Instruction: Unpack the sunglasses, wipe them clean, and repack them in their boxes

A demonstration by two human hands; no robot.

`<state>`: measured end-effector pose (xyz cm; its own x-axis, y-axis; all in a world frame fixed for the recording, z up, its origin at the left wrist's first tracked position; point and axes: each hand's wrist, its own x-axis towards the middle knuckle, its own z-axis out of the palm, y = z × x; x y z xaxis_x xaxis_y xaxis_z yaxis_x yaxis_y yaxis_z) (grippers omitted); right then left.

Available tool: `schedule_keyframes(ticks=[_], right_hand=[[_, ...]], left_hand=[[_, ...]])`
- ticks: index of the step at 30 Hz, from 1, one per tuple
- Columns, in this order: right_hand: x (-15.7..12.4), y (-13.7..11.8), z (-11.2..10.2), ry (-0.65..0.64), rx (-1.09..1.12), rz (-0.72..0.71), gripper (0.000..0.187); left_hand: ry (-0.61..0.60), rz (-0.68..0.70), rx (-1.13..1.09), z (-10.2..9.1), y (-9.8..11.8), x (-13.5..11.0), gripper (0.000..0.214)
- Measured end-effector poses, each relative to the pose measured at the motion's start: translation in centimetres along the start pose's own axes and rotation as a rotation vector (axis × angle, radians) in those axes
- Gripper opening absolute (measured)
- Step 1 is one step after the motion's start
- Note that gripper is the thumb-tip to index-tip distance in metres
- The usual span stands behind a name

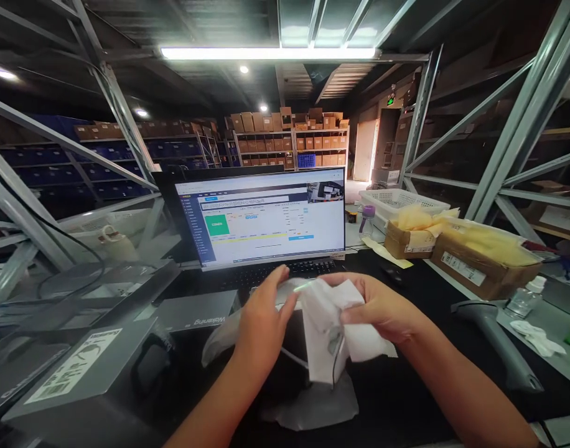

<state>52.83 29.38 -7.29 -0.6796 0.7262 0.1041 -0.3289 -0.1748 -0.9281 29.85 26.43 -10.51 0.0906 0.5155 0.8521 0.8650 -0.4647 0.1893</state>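
Observation:
Both my hands are over a black desk mat (pixel 406 386) in front of a monitor. My right hand (pixel 383 308) is closed on a crumpled white sheet of packing material (pixel 329 323). My left hand (pixel 261 323) has its fingers curled on a clear plastic bag (pixel 224 339) that runs to the left under it. A dark item sits inside the wrapping, but I cannot make out what it is.
A lit monitor (pixel 266 214) and a keyboard (pixel 285 270) stand just behind the hands. A grey printer (pixel 79 367) is at the left. At the right lie a handheld scanner (pixel 495 333), cardboard boxes of yellow bags (pixel 481 258) and a white basket (pixel 401 199). Metal rack struts flank both sides.

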Motion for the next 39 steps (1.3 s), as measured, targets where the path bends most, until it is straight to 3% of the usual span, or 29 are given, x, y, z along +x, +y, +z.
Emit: schedule_keyframes(ticks=[2, 3, 5, 8, 10, 14, 19, 22, 25, 29, 33, 39], right_hand=[[0.4, -0.2, -0.4, 0.181, 0.001, -0.132, 0.07], [0.7, -0.2, -0.6, 0.263, -0.01, -0.207, 0.07], [1.4, 0.2, -0.8, 0.403, -0.04, -0.361, 0.065], [2.7, 1.3, -0.3, 0.539, -0.103, -0.513, 0.049], [3.3, 2.2, 0.5, 0.573, -0.171, -0.528, 0.04], [3.5, 3.2, 1.5, 0.642, -0.348, -0.525, 0.036], [2.6, 4.2, 1.8, 0.746, -0.699, -0.613, 0.037], [2.2, 5.5, 2.3, 0.708, -0.918, -0.707, 0.034], [2.1, 6.7, 2.8, 0.572, -1.0, -0.794, 0.03], [2.1, 6.6, 2.8, 0.4, -0.917, -0.644, 0.024], [2.4, 5.4, 2.4, 0.338, -0.768, -0.482, 0.024], [1.7, 2.8, 1.4, 0.464, -0.458, -0.326, 0.037]], left_hand=[[0.039, -0.115, -0.034, -0.4, 0.4, 0.0, 0.034], [0.059, -0.108, -0.051, -0.6, 0.8, -0.2, 0.034], [0.054, -0.018, -0.066, -0.7, 1.7, -0.6, 0.039], [-0.068, 0.095, -0.002, 0.2, 3.3, -1.7, 0.067], [-0.112, 0.079, 0.07, 1.4, 4.0, -2.3, 0.074], [-0.113, 0.03, 0.052, 3.3, 3.8, -3.0, 0.052], [-0.125, -0.01, -0.067, 3.6, 3.0, -3.2, 0.036], [-0.218, -0.124, -0.171, 3.0, 2.7, -3.0, 0.05], [-0.25, -0.22, -0.229, 2.5, 2.2, -2.9, 0.065], [-0.228, -0.237, -0.262, 2.2, 1.4, -3.0, 0.063], [-0.261, -0.239, -0.287, 1.7, 1.4, -2.5, 0.057], [-0.263, -0.007, -0.249, 1.6, 2.1, -1.9, 0.059]])
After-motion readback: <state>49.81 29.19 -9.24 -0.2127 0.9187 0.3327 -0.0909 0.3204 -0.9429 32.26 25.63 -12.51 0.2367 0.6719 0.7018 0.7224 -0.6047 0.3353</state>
